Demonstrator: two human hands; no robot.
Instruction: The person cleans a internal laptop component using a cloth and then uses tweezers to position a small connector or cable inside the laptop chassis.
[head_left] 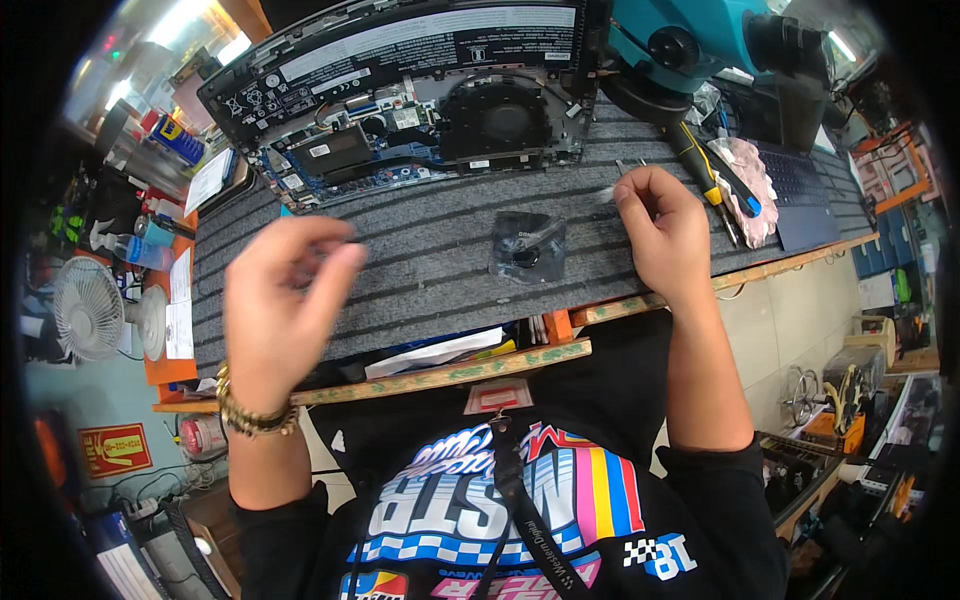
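Left grip (285, 300) half-curled, right grip (668, 235) pinched; contents unclear. Packet (530, 236) near bench's (430, 265) front edge; stray knock could drop it.

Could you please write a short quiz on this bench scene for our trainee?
1. True or false: the small clear packet lies between the left hand and the right hand.
2. Where is the gold-coloured bracelet worn?
A) Left wrist
B) Right wrist
C) Both wrists
3. Which large, round, black part shows inside the opened laptop?

Key:
1. True
2. A
3. The cooling fan
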